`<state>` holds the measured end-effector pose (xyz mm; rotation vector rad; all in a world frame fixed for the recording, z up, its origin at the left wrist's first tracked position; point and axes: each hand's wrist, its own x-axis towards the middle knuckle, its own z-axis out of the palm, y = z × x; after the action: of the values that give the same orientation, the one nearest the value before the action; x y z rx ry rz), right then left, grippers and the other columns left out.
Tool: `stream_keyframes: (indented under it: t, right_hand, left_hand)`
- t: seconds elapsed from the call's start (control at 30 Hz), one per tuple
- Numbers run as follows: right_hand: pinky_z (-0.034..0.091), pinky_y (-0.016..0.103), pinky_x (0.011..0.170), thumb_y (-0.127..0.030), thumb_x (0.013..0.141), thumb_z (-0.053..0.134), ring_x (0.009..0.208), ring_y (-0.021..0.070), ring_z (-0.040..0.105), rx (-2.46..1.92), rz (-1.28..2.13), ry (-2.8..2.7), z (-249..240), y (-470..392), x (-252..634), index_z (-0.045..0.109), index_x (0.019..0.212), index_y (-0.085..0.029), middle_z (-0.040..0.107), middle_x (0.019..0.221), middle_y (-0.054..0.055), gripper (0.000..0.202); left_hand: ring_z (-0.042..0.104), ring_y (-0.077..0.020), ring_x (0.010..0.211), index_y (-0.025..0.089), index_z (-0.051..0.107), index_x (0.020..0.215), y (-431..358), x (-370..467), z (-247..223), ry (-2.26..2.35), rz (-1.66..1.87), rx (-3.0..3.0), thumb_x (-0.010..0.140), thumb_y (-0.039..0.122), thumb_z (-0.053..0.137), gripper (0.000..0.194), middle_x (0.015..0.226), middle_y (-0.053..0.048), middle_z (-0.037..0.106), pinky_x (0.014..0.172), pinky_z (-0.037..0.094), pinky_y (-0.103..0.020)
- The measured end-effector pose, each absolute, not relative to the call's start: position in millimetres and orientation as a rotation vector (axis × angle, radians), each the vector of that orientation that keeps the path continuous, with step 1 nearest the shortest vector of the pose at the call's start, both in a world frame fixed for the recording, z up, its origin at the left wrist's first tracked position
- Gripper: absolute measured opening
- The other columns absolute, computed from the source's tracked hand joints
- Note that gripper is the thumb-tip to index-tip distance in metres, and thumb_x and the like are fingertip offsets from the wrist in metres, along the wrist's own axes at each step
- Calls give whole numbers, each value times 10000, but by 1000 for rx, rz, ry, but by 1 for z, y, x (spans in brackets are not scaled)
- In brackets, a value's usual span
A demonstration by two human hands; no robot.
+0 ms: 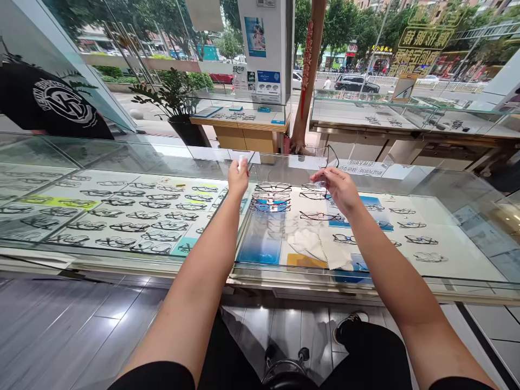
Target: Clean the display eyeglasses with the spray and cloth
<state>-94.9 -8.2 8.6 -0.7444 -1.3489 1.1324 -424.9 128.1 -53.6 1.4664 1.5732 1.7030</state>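
Note:
My left hand [238, 179] is closed around a small white object [242, 159], whose top shows above the fingers; its kind is unclear. A pair of eyeglasses [333, 157] is pinched in my right hand [342, 189], raised over the glass counter with one thin dark temple arm standing up. Between the hands, several folded eyeglasses [271, 188] lie in a row on the countertop. Closer to me are reddish eyeglasses [320, 216] and a crumpled white cloth [306, 242] beside a blue mat [260, 244].
The glass display counter [211, 268] runs across the view, with rows of eyeglasses [142, 215] inside. A wheeled stool base [286, 365] is below me. At the left is a person in a black shirt [60, 103]. Behind stand a potted plant [179, 103] and a wooden post [311, 76].

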Motion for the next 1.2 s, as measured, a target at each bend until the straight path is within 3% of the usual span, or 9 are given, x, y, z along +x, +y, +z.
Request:
stream_keyframes:
  t: [0.23,0.63,0.8,0.93,1.0,1.07,1.1,1.13,1.2]
  right_hand:
    - [570,382,921,-654,877,866,973,226,732,-729,1130,-1359,9,-7,-95,812,862,-275,849,988,58,383]
    - [583,387,951,-650,881,861,970,222,727,-723,1134,-1365,11,-9,-95,807,869,-277,833,969,50,377]
    - [581,396,949,-665,893,838,973,228,728,-746,1112,-1378,12,-10,-94,791,875,-277,832,978,53,391]
    - [575,377,919,-634,899,850,980,222,730,-727,1109,-1351,13,-8,-90,790,871,-286,839,985,40,354]
    - [567,358,885,-609,904,854,971,210,729,-709,1099,-1322,13,-5,-86,786,865,-289,844,997,31,329]
    - [562,347,852,-599,906,849,959,202,726,-703,1080,-1289,14,0,-80,780,869,-288,848,1015,31,321]
    - [561,345,839,-603,903,847,955,202,723,-705,1070,-1274,14,2,-78,777,874,-287,848,1023,34,325]
    - [561,343,829,-610,895,849,951,202,720,-707,1062,-1261,14,4,-75,774,877,-285,847,1025,37,335]
    - [561,342,816,-629,872,861,937,202,713,-704,1051,-1239,14,8,-70,771,880,-283,843,1013,39,357]
  left_hand:
    - [581,-199,797,258,482,922,135,-425,-63,1687,1655,1590,1054,457,676,308,844,-1,591,821,474,-325]
    - [660,-238,854,253,530,926,129,-421,-58,1767,1686,1458,947,418,813,328,928,-41,684,912,550,-397]
    - [713,-309,1166,255,527,1153,120,-413,-48,1794,1788,1385,901,405,851,437,1187,-115,735,1118,539,-482]
    - [549,-355,1501,284,513,1318,101,-400,-20,1940,2166,1313,902,372,845,539,1503,-143,611,1294,402,-588]
    - [592,-311,1440,302,523,1330,81,-386,-2,1780,2370,1441,961,352,775,450,1453,-108,620,1263,447,-542]
    - [686,-258,1206,270,574,1245,51,-366,11,1426,2403,1729,1055,412,671,257,1242,-82,670,1113,543,-455]
    - [701,-232,1044,260,596,1153,33,-354,15,1239,2267,1899,1107,455,588,201,1107,-66,681,981,570,-406]
    - [687,-210,908,252,607,1063,14,-340,17,1052,2018,2111,1146,485,505,267,992,-50,679,860,561,-367]
    - [656,-185,778,244,649,1000,-25,-314,13,733,1234,2553,1177,507,444,378,884,-25,690,747,514,-326]
